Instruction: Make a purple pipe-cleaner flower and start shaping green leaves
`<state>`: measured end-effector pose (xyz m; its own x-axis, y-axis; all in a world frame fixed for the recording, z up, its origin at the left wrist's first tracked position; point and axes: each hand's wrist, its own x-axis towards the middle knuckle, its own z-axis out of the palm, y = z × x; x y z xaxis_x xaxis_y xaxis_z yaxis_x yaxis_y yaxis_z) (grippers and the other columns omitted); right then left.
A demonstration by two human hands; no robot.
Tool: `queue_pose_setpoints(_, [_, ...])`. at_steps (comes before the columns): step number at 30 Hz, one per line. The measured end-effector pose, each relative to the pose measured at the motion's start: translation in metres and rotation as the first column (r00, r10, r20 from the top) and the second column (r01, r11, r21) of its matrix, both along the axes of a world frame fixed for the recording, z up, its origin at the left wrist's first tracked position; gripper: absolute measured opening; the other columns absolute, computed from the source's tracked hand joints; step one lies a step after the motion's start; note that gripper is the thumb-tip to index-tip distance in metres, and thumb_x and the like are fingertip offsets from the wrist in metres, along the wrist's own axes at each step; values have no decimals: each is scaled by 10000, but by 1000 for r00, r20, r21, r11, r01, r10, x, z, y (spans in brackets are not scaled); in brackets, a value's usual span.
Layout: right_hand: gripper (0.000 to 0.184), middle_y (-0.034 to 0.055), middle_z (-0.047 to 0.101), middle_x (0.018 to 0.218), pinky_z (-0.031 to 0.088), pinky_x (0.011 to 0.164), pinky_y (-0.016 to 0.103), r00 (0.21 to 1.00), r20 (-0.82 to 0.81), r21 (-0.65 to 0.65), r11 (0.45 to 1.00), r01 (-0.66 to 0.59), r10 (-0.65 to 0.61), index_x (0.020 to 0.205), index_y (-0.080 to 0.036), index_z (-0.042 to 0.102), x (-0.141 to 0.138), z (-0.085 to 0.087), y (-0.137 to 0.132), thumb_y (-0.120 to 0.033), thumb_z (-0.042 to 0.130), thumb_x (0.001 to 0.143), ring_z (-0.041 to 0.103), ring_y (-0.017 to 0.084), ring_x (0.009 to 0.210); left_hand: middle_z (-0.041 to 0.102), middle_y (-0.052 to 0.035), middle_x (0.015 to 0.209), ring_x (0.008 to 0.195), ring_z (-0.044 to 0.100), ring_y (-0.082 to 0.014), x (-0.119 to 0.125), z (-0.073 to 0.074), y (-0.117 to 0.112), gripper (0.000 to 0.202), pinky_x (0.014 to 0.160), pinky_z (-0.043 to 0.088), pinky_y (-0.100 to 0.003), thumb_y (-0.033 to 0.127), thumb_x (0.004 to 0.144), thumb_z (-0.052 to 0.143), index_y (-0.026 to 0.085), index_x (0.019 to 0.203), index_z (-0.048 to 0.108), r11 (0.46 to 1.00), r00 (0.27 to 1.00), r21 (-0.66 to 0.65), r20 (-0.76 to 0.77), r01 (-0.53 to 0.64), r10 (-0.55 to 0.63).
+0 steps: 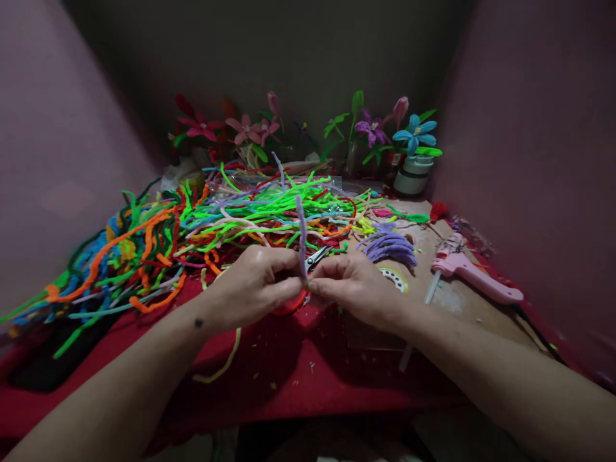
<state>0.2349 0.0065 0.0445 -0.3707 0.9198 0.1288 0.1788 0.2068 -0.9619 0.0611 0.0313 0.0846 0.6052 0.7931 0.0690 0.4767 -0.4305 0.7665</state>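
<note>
A purple pipe cleaner (301,231) stands upright between my hands, its lower end at my fingertips. My left hand (257,276) pinches it from the left with thumb and forefinger. From the right, the closed thumb and fingers of my right hand (353,282) meet it at the same low spot. Just behind my fingers lie scissors (316,257), blades pointing up and right, partly hidden by my hands. Right of them, a bundle of purple pipe cleaner pieces (389,245) rests on a sheet of cardboard (447,314).
A tangled heap of coloured pipe cleaners (269,212) covers the table's left and middle. A pink glue gun (476,273) lies on the right. Along the back stand several pipe cleaner flowers, one blue flower (415,133) in a jar (412,176). Walls close in both sides.
</note>
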Motion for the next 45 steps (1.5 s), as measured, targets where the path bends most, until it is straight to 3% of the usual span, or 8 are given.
queue_pose_setpoints(4, [187, 67, 644, 641, 390, 602, 285, 905, 288, 679, 733, 39, -314, 695, -157, 641, -1, -3, -10, -148, 487, 801, 559, 155, 620, 392, 24, 412, 381, 306, -72, 5, -10, 6, 173, 408, 240, -219, 203, 593, 607, 152, 452, 522, 775, 941, -631, 255, -12, 222])
queue_pose_setpoints(8, [208, 82, 644, 632, 387, 600, 306, 885, 244, 845, 534, 6, -396, 697, -145, 640, -1, -3, -13, -133, 470, 816, 555, 167, 608, 347, 28, 370, 346, 282, -64, 7, -12, 9, 276, 385, 240, -226, 236, 608, 609, 156, 393, 455, 598, 900, -783, 371, 171, 229])
queue_pose_setpoints(13, [144, 26, 628, 633, 422, 561, 256, 971, -37, 408, 884, 230, -235, 747, -166, 645, 1, 7, -9, -225, 538, 823, 546, 127, 581, 593, -17, 631, 535, 518, -111, 0, 1, 3, 68, 500, 394, -220, 237, 703, 667, 169, 693, 667, 971, 898, -224, 405, -86, 173])
queue_pose_setpoints(19, [142, 11, 616, 601, 448, 558, 242, 950, -310, -36, 999, 12, -23, 671, -148, 629, 1, 15, -4, -243, 595, 771, 560, 113, 563, 633, -59, 856, 832, 569, -182, -3, 14, -3, 61, 778, 425, -278, 205, 742, 639, 206, 745, 700, 894, 979, 447, 184, -8, -83])
queue_pose_setpoints(25, [155, 12, 591, 575, 411, 521, 228, 992, -120, 206, 977, 62, -38, 666, -135, 608, 1, 12, -10, -198, 549, 795, 531, 106, 536, 552, -21, 716, 693, 490, -149, -2, 4, -2, 146, 655, 391, -264, 283, 796, 546, 165, 738, 610, 999, 985, 28, 166, 34, -39])
queue_pose_setpoints(30, [152, 53, 610, 623, 373, 568, 263, 935, 182, 743, 666, 73, -305, 673, -125, 611, 0, 1, -13, -97, 505, 778, 535, 135, 585, 457, 17, 623, 579, 409, -101, 3, -11, 2, 185, 568, 348, -235, 302, 763, 563, 140, 684, 519, 827, 953, -556, 287, 81, 100])
queue_pose_setpoints(40, [152, -17, 538, 571, 356, 502, 204, 991, -57, 142, 981, 131, -124, 645, -141, 598, -3, 8, -4, -193, 543, 777, 471, 84, 530, 462, 40, 646, 597, 407, -80, 4, -2, -4, 160, 549, 342, -203, 271, 818, 527, 148, 715, 525, 997, 984, 2, 158, -81, 80])
queue_pose_setpoints(45, [232, 0, 571, 521, 397, 528, 229, 972, -207, -146, 986, 80, -109, 566, -133, 589, -2, 14, 0, -266, 578, 756, 503, 94, 502, 472, 49, 617, 566, 421, -72, 5, -1, 1, 143, 548, 357, -198, 238, 816, 533, 149, 704, 541, 992, 980, 71, 176, -109, 95])
